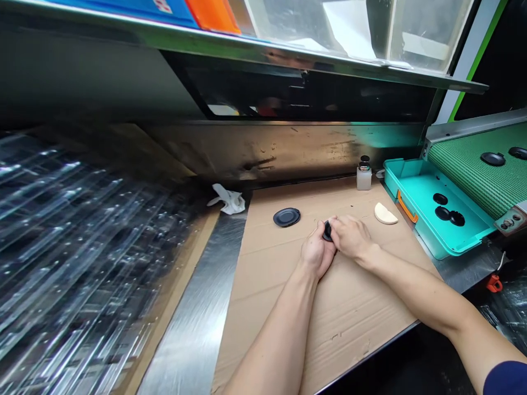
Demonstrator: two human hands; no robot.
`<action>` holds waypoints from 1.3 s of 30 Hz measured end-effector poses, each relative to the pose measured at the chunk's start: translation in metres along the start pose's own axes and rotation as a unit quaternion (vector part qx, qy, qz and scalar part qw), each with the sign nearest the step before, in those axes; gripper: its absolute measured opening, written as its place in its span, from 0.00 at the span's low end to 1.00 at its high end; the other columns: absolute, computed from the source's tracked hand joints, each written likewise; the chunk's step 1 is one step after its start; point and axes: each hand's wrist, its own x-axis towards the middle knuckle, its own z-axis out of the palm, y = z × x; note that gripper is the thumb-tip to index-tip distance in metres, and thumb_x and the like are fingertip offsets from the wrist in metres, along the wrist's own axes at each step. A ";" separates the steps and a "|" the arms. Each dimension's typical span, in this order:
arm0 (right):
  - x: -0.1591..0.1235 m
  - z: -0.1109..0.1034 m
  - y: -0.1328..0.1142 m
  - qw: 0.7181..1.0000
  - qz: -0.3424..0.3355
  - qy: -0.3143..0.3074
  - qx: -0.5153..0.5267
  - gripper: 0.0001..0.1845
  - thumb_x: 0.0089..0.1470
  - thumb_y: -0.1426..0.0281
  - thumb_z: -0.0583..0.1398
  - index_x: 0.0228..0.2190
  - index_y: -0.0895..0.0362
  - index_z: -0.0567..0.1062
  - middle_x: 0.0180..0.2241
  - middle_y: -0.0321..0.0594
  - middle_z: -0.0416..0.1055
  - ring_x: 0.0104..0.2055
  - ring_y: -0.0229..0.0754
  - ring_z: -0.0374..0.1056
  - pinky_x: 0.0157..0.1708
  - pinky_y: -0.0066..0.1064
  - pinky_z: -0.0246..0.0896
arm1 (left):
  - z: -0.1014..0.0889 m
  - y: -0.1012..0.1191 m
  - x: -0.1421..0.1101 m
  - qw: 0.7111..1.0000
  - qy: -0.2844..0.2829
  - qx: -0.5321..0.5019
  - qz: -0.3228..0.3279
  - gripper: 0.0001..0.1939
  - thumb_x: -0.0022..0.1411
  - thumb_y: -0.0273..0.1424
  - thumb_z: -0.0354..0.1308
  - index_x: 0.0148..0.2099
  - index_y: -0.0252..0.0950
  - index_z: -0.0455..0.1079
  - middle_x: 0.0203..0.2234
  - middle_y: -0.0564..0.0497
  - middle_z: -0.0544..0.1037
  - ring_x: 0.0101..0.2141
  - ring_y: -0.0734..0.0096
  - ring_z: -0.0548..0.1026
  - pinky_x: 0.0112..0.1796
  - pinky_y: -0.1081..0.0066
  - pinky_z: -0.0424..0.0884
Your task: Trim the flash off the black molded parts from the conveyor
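Note:
Both my hands meet over the cardboard sheet (263,285), closed around a small black round plastic part (328,231). My left hand (317,252) grips it from the left and below. From the right, the fingers of my right hand (349,236) press against it and cover much of it. A larger black oval plastic part (287,217) lies flat on the cardboard, left of and beyond my hands. To the right sits a cream-coloured half-round pad (386,214), touched by neither hand.
A teal tray (442,241) holding several black parts stands at the right, beside a green conveyor belt (465,159) carrying more. A pump bottle (364,174) and crumpled white tissue (229,201) are at the back. Clear plastic packaging (82,247) fills the left. A metal shelf overhangs the table.

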 end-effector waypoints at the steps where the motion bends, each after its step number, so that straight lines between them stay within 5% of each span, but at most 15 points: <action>1: 0.001 -0.001 0.001 1.000 0.016 -0.007 -0.011 0.18 0.69 0.71 0.50 0.48 0.62 0.77 0.45 0.50 0.77 0.48 0.48 0.70 0.50 0.37 0.64 | 0.000 0.000 0.000 1.000 0.005 -0.001 0.004 0.18 0.76 0.33 0.45 0.47 0.32 0.76 0.43 0.42 0.83 0.49 0.62 0.80 0.55 0.59 0.74; 13: -0.013 -0.003 0.012 0.999 -0.031 -0.024 -0.010 0.17 0.70 0.70 0.51 0.46 0.61 0.79 0.45 0.49 0.77 0.47 0.46 0.70 0.51 0.35 0.64 | 0.002 0.007 -0.001 0.999 0.002 -0.005 -0.043 0.21 0.77 0.35 0.42 0.53 0.31 0.74 0.44 0.37 0.83 0.50 0.57 0.80 0.54 0.52 0.75; 17: 0.001 -0.002 0.019 1.000 0.026 0.002 -0.004 0.16 0.70 0.70 0.51 0.46 0.60 0.78 0.44 0.49 0.77 0.47 0.45 0.70 0.49 0.34 0.63 | 0.002 0.006 0.003 0.999 -0.002 -0.006 -0.046 0.21 0.77 0.34 0.41 0.47 0.32 0.75 0.41 0.41 0.83 0.48 0.60 0.80 0.53 0.55 0.76; 21: 0.014 0.004 0.011 0.998 -0.009 0.019 0.051 0.16 0.70 0.70 0.51 0.43 0.58 0.79 0.42 0.45 0.76 0.45 0.43 0.69 0.48 0.32 0.63 | 0.004 0.006 0.002 0.999 0.014 -0.017 -0.040 0.18 0.76 0.32 0.44 0.40 0.33 0.75 0.37 0.45 0.83 0.47 0.64 0.81 0.56 0.61 0.74; 28: -0.006 -0.001 0.001 0.993 -0.078 -0.038 0.077 0.11 0.65 0.71 0.57 0.41 0.58 0.81 0.41 0.45 0.77 0.43 0.44 0.70 0.43 0.33 0.64 | 0.008 0.013 -0.007 0.995 -0.007 0.008 -0.096 0.22 0.76 0.39 0.42 0.54 0.33 0.74 0.48 0.39 0.82 0.52 0.55 0.80 0.58 0.50 0.72; 39: 0.005 0.000 0.005 0.999 -0.024 0.006 0.040 0.13 0.68 0.71 0.55 0.45 0.58 0.79 0.45 0.45 0.78 0.49 0.44 0.71 0.51 0.33 0.64 | 0.003 0.006 -0.003 0.998 -0.008 0.007 -0.055 0.21 0.77 0.34 0.42 0.57 0.33 0.75 0.47 0.41 0.82 0.49 0.61 0.80 0.56 0.57 0.75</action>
